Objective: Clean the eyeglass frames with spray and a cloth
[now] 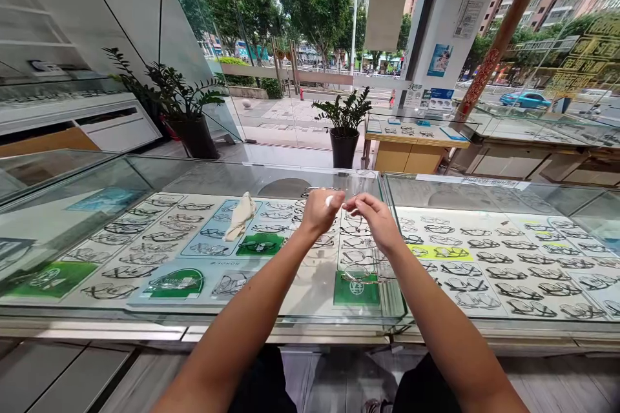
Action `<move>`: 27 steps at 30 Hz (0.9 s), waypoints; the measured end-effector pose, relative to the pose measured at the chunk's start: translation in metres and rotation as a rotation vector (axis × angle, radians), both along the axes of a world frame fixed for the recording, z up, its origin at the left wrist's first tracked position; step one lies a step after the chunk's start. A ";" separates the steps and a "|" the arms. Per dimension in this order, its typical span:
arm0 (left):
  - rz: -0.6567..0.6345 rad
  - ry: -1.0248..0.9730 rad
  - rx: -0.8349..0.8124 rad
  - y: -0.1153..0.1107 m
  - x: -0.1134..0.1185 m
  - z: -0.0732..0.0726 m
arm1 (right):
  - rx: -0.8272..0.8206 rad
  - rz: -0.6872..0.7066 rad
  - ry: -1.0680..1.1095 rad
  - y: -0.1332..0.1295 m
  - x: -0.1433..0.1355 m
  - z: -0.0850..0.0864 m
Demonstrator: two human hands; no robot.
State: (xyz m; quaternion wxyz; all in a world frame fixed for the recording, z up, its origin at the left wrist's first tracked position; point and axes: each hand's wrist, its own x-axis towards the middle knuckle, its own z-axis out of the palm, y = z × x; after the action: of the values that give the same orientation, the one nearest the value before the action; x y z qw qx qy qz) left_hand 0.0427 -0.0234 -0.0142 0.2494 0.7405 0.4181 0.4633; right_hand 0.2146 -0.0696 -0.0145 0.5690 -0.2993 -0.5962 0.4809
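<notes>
curled the left hand (320, 211) around a white scrap (329, 201), mostly hidden; with the right hand (378, 218) just beside, pinched a thin item (349, 200) too fine to name, above the glass counter (290, 330). showed a crumpled cloth (241, 216) lying leftward, over rows of eyeglasses (484, 243) partly blocked by the forearms (264, 284).

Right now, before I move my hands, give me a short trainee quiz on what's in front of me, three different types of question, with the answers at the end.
1. Multiple choice: where does the cream cloth lie relative to the left hand?
a) To its left
b) To its right
c) Underneath it

2. True or false: the potted plant near the middle of the view stands beyond the display case.

3. Fill in the blank: the small mat just below and to the right of the cloth is coloured ____.

Key: 1 a; 2 true; 3 green.
</notes>
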 end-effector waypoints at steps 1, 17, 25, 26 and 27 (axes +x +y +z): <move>-0.037 0.020 0.006 -0.002 0.000 0.001 | -0.016 -0.021 0.045 0.002 0.001 -0.001; -0.110 0.187 0.024 -0.008 0.009 0.000 | -0.086 0.021 0.176 0.004 0.003 0.001; 0.391 -0.083 0.018 0.047 -0.041 -0.023 | -0.113 -0.025 0.174 0.008 0.008 -0.001; 0.501 -0.077 -0.026 0.057 -0.053 -0.027 | -0.117 -0.030 0.170 0.008 0.009 -0.001; 0.602 -0.067 -0.058 0.066 -0.064 -0.031 | -0.120 -0.036 0.166 0.009 0.010 -0.002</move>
State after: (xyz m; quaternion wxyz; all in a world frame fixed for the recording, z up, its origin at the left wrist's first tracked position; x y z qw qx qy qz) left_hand -0.0209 0.0421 -0.0450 0.1353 0.5602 0.6235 0.5283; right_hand 0.2243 -0.0608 -0.0167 0.6060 -0.3025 -0.5115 0.5289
